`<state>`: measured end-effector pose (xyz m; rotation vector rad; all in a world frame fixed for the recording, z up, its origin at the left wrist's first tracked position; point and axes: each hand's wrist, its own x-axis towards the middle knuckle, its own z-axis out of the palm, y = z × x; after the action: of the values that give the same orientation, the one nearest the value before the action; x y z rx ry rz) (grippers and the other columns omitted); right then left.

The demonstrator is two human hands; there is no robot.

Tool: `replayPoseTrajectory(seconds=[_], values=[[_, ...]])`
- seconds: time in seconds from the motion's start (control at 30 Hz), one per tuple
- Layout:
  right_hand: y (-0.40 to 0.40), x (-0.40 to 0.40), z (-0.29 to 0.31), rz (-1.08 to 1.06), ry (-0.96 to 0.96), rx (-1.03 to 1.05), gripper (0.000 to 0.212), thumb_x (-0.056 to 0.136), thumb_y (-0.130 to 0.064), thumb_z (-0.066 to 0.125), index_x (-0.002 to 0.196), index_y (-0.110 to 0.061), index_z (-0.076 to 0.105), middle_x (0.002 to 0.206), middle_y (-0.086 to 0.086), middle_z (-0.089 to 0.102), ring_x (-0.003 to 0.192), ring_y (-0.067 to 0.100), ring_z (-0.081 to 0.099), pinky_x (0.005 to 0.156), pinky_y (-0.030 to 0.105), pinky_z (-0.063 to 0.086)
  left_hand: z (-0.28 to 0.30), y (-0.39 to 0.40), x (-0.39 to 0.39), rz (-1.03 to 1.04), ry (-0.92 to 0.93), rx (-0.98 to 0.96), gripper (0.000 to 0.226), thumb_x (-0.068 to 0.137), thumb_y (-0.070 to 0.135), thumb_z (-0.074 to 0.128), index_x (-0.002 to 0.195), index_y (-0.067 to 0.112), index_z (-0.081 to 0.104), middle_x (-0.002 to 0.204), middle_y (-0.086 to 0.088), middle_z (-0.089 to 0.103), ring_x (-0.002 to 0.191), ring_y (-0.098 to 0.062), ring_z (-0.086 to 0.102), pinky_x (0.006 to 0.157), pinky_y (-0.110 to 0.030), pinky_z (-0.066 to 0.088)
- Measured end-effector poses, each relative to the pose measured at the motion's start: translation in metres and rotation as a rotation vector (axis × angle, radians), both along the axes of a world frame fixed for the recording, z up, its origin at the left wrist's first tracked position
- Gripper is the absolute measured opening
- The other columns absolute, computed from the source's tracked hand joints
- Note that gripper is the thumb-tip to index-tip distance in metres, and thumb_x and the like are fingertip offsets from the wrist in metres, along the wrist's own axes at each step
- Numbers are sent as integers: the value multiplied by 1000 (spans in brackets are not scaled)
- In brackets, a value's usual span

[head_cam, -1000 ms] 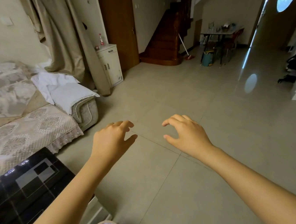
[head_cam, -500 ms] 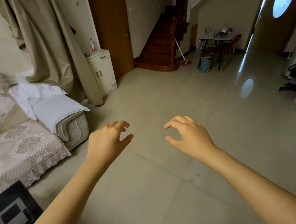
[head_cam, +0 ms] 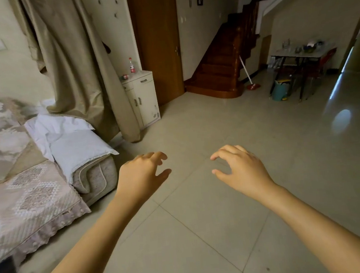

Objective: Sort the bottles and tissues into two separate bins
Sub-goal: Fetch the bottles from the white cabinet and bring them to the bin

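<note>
While both hands (head_cam: 142,177) (head_cam: 242,169) hover with loosely curled, empty fingers, a bottle (head_cam: 131,65) stands on the far cabinet (head_cam: 142,98).

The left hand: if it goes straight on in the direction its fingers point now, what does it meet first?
The left hand holds nothing and points forward over bare floor tiles. The way looks free up to the brown wooden door or the white cabinet beside it; depth is unclear, so I cannot say which.

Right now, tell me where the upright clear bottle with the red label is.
The upright clear red-labelled bottle stands on the small cream cabinet, upper-centre of the head view, between the beige curtain and the wooden door.
</note>
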<state>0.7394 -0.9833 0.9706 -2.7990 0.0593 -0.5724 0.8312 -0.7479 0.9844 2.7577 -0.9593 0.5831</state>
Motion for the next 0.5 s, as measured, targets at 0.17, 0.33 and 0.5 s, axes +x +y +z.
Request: replayPoseTrajectory(seconds=[0.17, 0.33, 0.5], values=[[-54, 94, -1, 73, 27, 7, 26, 82, -36, 65, 107, -28, 63, 110, -7, 60, 107, 19, 52, 82, 31, 41, 2, -45, 72, 71, 13, 4, 36, 85, 47, 64, 114, 26, 62, 103, 8, 69, 87, -16, 66, 61, -22, 41], [-81, 176, -10, 151, 76, 13, 27, 83, -36, 64, 109, -27, 62, 113, -7, 59, 108, 19, 52, 84, 31, 43, -5, -68, 134, 158, 52, 25, 35, 86, 50, 60, 115, 29, 61, 105, 12, 67, 94, -14, 63, 61, -23, 38], [-100, 267, -14, 187, 72, 16, 28, 83, -35, 64, 109, -28, 62, 113, -8, 60, 108, 20, 52, 83, 31, 43, -16, -82, 217, 200, 65, 0, 34, 86, 47, 63, 113, 27, 62, 101, 9, 69, 88, -14, 66, 61, -24, 47]])
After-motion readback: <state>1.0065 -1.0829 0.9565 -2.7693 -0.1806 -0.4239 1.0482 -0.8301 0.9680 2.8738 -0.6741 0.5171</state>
